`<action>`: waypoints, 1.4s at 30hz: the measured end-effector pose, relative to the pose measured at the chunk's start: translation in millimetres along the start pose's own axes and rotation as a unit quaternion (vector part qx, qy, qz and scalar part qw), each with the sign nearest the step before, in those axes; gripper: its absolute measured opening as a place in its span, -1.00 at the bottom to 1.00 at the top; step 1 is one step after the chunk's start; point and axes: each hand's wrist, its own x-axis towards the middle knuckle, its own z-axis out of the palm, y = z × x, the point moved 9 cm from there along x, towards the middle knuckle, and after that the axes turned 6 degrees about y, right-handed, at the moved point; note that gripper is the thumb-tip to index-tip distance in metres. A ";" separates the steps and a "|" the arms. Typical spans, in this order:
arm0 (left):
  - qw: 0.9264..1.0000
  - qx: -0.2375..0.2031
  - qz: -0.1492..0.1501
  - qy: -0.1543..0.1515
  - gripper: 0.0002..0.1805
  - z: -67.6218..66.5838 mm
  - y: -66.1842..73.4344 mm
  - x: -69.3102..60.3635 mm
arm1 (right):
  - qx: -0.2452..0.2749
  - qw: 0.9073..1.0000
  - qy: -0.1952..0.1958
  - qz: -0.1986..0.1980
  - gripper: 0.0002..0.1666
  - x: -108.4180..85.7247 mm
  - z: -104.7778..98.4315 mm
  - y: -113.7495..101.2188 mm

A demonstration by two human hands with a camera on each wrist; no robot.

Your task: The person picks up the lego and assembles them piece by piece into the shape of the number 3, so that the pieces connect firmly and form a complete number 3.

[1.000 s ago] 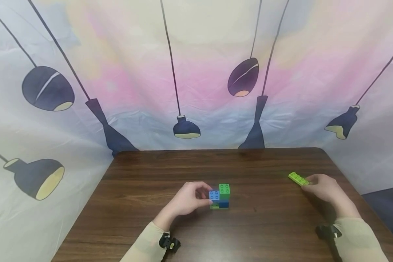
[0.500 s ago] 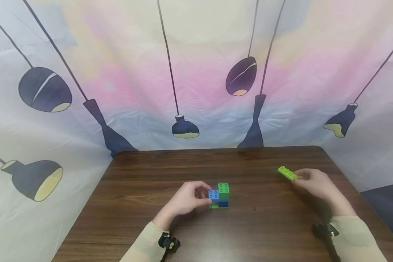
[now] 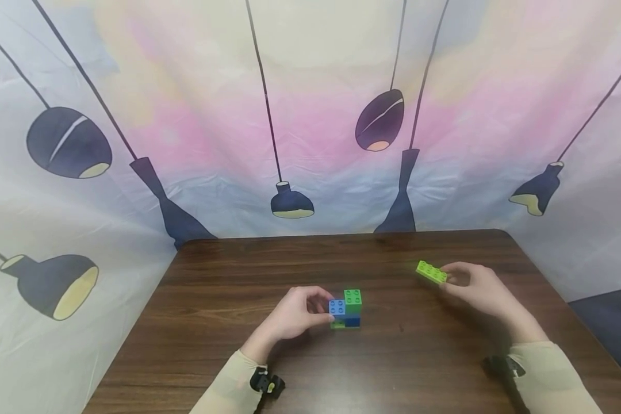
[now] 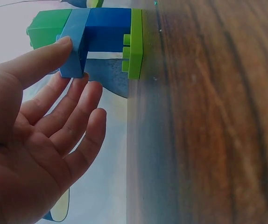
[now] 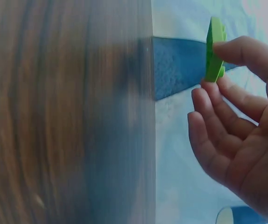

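A small stack of toy building bricks stands on the table [image 3: 393, 356], left of my right hand. Its lime-green base brick [image 4: 136, 44] carries a dark blue brick [image 4: 108, 29], then a lighter blue brick [image 3: 337, 307] that overhangs to the left. On top at the right sits a green brick [image 3: 353, 297]. My left hand [image 3: 295, 316] pinches the overhanging end of the lighter blue brick between thumb and fingertips. A flat lime-green brick [image 3: 431, 272], its studs up, is pinched at one end by my right hand [image 3: 476, 287]. The right wrist view shows this brick raised off the tabletop.
A cloth backdrop [image 3: 321, 115] printed with hanging lamps surrounds the back and sides of the table. The table's far edge lies beyond both hands. Black wrist straps [image 3: 267, 384] sit on both forearms.
My right hand has carried the flat lime-green brick leftward and up off the table, closer to the stack. My left hand keeps its pinch, and the stack stays in place.
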 end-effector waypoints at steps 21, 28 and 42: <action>1.000 0.001 -0.003 0.000 -0.66 2.8 0.3 0.5 | 0.023 0.993 0.015 -0.113 -0.57 -5.5 37.5 -70.8; 1.000 0.000 0.005 0.000 -0.66 2.3 2.9 0.9 | 0.055 0.986 0.013 -0.156 -0.55 -3.9 45.6 -114.4; 1.000 0.001 0.000 0.001 -0.66 -0.5 3.5 -0.8 | 0.112 0.979 -0.051 -0.164 -0.57 -6.7 80.4 -159.9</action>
